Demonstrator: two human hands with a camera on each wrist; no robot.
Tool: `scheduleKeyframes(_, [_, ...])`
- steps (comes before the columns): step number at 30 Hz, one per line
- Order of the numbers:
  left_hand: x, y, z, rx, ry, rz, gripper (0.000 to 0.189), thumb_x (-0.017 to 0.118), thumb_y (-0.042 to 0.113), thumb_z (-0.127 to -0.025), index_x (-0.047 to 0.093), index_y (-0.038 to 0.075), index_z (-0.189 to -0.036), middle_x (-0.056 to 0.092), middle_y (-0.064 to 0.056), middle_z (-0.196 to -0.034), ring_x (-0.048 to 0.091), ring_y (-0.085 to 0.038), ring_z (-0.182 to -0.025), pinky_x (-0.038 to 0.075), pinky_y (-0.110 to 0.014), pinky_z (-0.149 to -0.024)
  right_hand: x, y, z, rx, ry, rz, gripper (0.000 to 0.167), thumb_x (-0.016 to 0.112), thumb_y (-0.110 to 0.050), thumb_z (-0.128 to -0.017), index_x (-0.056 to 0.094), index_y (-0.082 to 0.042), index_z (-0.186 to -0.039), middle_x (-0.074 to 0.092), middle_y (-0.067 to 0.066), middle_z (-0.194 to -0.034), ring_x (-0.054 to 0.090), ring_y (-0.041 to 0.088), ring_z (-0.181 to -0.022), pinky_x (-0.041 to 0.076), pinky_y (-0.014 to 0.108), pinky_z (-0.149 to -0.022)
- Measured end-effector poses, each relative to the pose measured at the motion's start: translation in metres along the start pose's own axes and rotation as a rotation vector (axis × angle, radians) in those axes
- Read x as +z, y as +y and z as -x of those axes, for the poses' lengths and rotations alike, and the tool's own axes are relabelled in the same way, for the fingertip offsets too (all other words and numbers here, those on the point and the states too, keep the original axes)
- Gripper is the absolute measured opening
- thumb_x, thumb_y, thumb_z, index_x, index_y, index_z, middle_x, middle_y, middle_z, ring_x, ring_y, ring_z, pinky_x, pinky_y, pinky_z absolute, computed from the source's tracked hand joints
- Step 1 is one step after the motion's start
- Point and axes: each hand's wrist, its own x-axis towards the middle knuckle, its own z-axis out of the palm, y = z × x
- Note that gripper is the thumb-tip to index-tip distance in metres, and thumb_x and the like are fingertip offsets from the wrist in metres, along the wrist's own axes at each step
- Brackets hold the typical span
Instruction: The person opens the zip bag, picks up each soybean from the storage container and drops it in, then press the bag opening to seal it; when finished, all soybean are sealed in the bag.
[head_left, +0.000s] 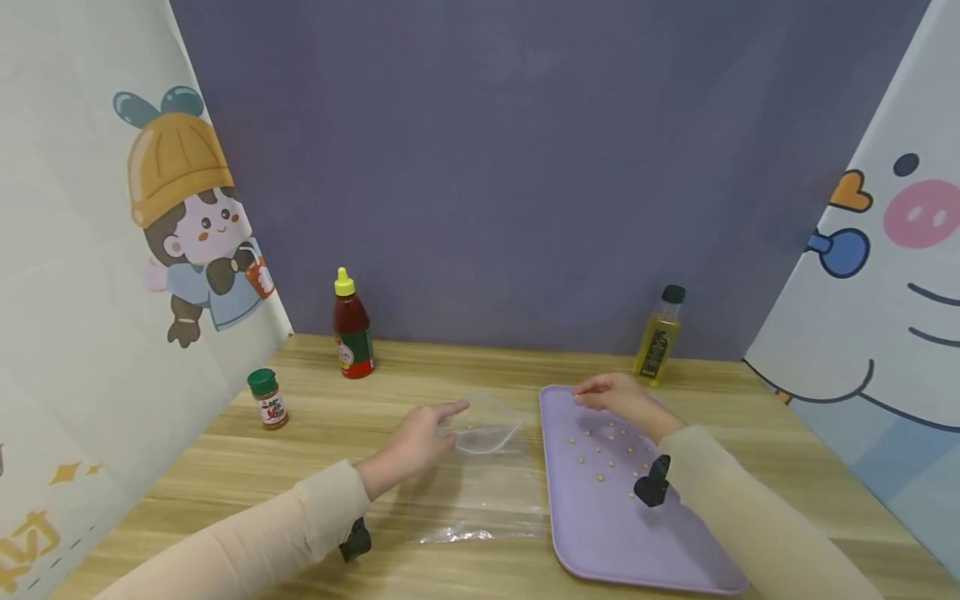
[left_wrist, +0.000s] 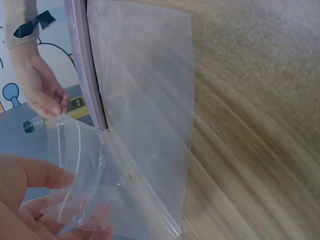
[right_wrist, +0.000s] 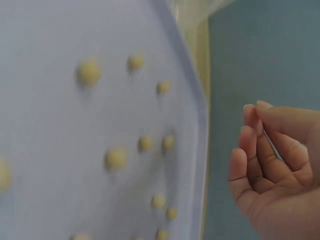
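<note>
You wore plain cream long sleeves (head_left: 247,537), kinda wrinkly, and your right cuff (head_left: 693,457) stood out: black strap (left_wrist: 25,29) round it, chunky black mount (head_left: 652,483) right beside it.

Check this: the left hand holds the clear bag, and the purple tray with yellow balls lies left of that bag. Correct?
No: the head view shows the purple tray with yellow balls right of the clear bag. The left hand does hold the bag.
</note>
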Motion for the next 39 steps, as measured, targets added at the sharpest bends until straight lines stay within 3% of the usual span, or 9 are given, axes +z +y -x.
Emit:
scheduleKeyframes(7, [0.000,-0.001,-0.001,-0.005,0.000,-0.001,0.059,0.062,-0.002,-0.084,0.052,0.013,-0.140,0.051,-0.025,-0.139,0.033,-0.005,-0.040,0.035,-0.016,-0.036,0.017,-0.024,0.002,-0.061,-0.033,-0.073,0.035,0.070,-0.015,-0.088,0.064,0.009,-0.113,0.074,0.008,-0.098,0.067,0.019,-0.087,0.055,0.042,-0.082])
scheduleKeyframes(14, [0.000,0.000,-0.001,0.005,-0.004,-0.003,0.060,0.062,-0.002,-0.084,0.051,0.014,-0.140,0.052,-0.027,-0.137,0.034,-0.004,-0.040,0.036,-0.015,-0.036,0.040,-0.048,0.002,-0.174,-0.107,-0.146,0.028,0.069,-0.010,-0.086,0.066,0.010,-0.106,0.071,-0.004,-0.081,0.061,0.007,-0.072,0.054,0.029,-0.070])
scheduleKeyframes(20, [0.000,0.002,-0.001,-0.008,0.001,-0.017,0.060,0.063,-0.001,-0.083,0.052,0.016,-0.140,0.053,-0.028,-0.135,0.034,-0.004,-0.040,0.036,-0.016,-0.036,0.060,-0.066,0.002,-0.225,-0.132,-0.116,0.025,0.071,-0.009,-0.086,0.069,0.010,-0.102,0.074,0.012,-0.090,0.063,0.005,-0.075,0.058,0.032,-0.074])
scheduleKeyframes(23, [0.000,0.001,-0.002,0.002,0.000,-0.027,0.059,0.064,0.000,-0.084,0.052,0.015,-0.140,0.054,-0.028,-0.135,0.035,-0.005,-0.041,0.035,-0.015,-0.037,0.067,-0.071,0.000,-0.246,-0.125,-0.062,0.022,0.071,-0.009,-0.085,0.071,0.008,-0.100,0.074,0.017,-0.093,0.064,0.005,-0.074,0.056,0.024,-0.070])
scheduleKeyframes(30, [0.000,-0.001,-0.001,0.014,-0.011,-0.038,0.060,0.064,0.000,-0.083,0.051,0.013,-0.140,0.053,-0.025,-0.138,0.035,-0.005,-0.041,0.035,-0.014,-0.038,0.075,-0.080,0.002,-0.264,-0.115,0.031,0.018,0.072,-0.008,-0.085,0.073,0.005,-0.098,0.074,0.017,-0.093,0.066,0.009,-0.076,0.057,0.025,-0.068])
scheduleKeyframes(35, [-0.002,0.000,0.000,0.012,-0.014,-0.019,0.059,0.063,-0.001,-0.084,0.051,0.012,-0.140,0.052,-0.024,-0.139,0.036,-0.006,-0.042,0.035,-0.014,-0.037,0.074,-0.084,0.004,-0.279,-0.116,0.039,0.019,0.071,-0.007,-0.085,0.073,0.006,-0.099,0.074,0.017,-0.093,0.070,0.023,-0.080,0.059,0.031,-0.070])
scheduleKeyframes(39, [-0.002,0.000,0.000,0.017,-0.009,-0.017,0.059,0.063,0.000,-0.084,0.051,0.013,-0.140,0.052,-0.022,-0.140,0.041,-0.008,-0.048,0.036,-0.014,-0.038,0.069,-0.081,0.003,-0.292,-0.098,0.013,0.018,0.069,-0.006,-0.086,0.073,0.006,-0.099,0.074,0.017,-0.091,0.071,0.024,-0.080,0.058,0.026,-0.069])
